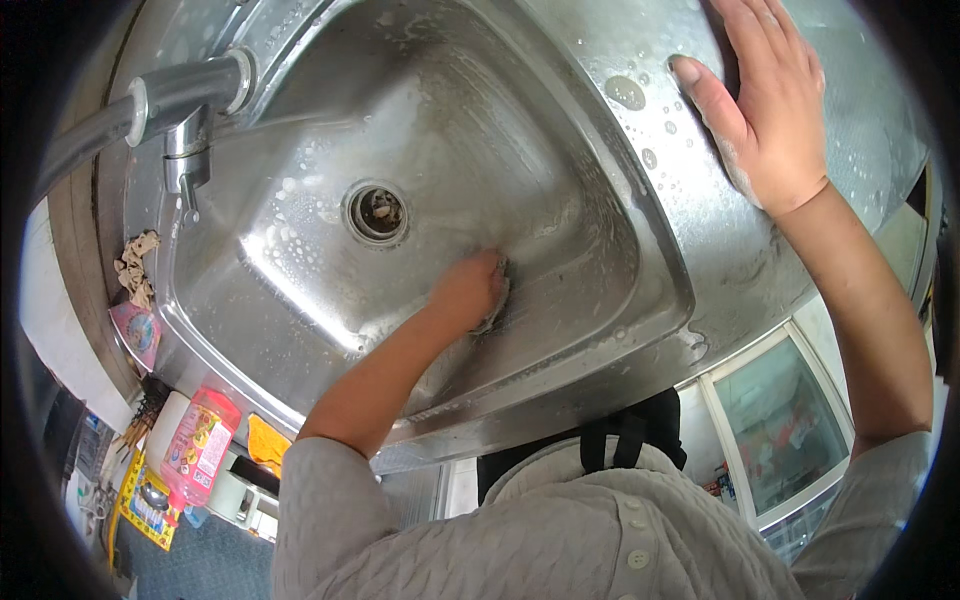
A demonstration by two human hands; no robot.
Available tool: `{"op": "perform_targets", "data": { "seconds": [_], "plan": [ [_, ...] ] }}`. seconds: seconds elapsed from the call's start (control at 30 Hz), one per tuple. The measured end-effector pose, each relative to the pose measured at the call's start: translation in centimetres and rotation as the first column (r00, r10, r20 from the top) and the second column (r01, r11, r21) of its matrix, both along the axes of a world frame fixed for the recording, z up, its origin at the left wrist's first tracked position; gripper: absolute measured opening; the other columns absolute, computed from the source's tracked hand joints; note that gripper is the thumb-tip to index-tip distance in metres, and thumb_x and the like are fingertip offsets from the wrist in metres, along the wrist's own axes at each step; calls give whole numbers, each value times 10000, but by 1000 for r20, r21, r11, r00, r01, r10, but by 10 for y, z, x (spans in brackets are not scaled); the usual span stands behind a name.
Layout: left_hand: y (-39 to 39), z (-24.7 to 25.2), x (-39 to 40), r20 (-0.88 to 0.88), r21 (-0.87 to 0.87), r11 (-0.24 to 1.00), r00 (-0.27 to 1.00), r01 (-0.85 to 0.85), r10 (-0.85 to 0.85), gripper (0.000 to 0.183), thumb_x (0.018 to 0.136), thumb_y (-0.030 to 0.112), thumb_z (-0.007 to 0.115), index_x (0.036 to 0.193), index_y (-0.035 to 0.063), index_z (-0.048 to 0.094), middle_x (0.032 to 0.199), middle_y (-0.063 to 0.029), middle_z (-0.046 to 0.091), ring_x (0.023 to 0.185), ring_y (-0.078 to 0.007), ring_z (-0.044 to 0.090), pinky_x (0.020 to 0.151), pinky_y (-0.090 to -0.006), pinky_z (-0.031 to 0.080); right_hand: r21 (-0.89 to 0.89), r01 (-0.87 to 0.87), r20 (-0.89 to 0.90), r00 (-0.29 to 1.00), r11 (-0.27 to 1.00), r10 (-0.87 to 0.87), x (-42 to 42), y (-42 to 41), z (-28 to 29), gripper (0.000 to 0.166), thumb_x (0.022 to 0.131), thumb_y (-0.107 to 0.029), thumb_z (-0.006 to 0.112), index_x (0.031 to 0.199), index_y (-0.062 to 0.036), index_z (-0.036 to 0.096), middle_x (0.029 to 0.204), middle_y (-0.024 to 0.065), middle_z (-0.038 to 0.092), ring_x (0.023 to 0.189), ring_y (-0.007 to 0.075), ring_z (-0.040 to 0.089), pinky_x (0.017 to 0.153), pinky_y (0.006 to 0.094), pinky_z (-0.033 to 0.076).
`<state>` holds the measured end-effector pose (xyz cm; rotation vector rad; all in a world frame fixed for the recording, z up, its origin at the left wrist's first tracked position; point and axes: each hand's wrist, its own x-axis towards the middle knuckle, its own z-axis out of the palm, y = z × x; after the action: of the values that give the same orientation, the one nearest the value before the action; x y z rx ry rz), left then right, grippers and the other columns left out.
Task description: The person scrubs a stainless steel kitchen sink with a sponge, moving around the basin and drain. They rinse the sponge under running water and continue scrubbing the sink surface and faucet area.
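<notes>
A stainless steel sink basin point(300, 300) lies before me, its inside wet and streaked with foam. My left hand point(466, 289) is down in the basin, closed around a grey scouring pad point(493, 311) that presses against the bottom near the front wall. Most of the pad is hidden under the fingers. Farther in from that hand, the drain hole point(377, 213) holds food scraps. My right hand point(784, 112) is spread flat on the wet steel drainboard point(739, 255) to the right, thumb apart, with suds along its edge and nothing in it.
A metal tap point(187, 154) reaches in from the left rim. Along the left side are a crumpled beige rag point(136, 266), a pink packet point(139, 334), a pink detergent bottle point(199, 446) and an orange cloth point(268, 444). A glazed cabinet door point(780, 427) stands below the drainboard.
</notes>
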<state>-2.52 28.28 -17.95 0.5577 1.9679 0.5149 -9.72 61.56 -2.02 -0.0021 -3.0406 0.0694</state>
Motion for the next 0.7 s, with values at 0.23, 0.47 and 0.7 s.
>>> {"op": "perform_targets", "data": {
  "seconds": [0.23, 0.47, 0.7],
  "plan": [
    [92, 4, -18, 4, 146, 980, 991, -134, 135, 227, 876, 172, 554, 1048, 24, 559, 945, -258, 611, 899, -455, 578, 800, -516, 462, 43, -10, -28, 1000, 999, 11, -3, -5, 2, 694, 911, -532, 431, 1368, -12, 461, 1419, 269, 422, 1323, 440, 384, 1073, 525, 299],
    [-78, 16, 8, 78, -260, 966, 997, 0, 22, 199, 867, 173, 556, 1008, 34, 569, 969, -256, 628, 921, -448, 598, 781, -517, 474, 63, -3, 17, 1000, 998, 2, 1, 2, 2, 693, 916, -536, 426, 1357, -4, 472, 1406, 268, 436, 1320, 425, 391, 1075, 514, 297],
    [26, 16, -4, 60, 62, 994, 994, -93, 89, 210, 900, 211, 530, 963, 11, 548, 945, -267, 597, 903, -463, 565, 770, -515, 444, 90, -18, -7, 1000, 996, 19, -3, 0, -1, 662, 918, -503, 448, 1354, -5, 473, 1404, 272, 431, 1319, 429, 387, 1070, 508, 300]
  ]
}}
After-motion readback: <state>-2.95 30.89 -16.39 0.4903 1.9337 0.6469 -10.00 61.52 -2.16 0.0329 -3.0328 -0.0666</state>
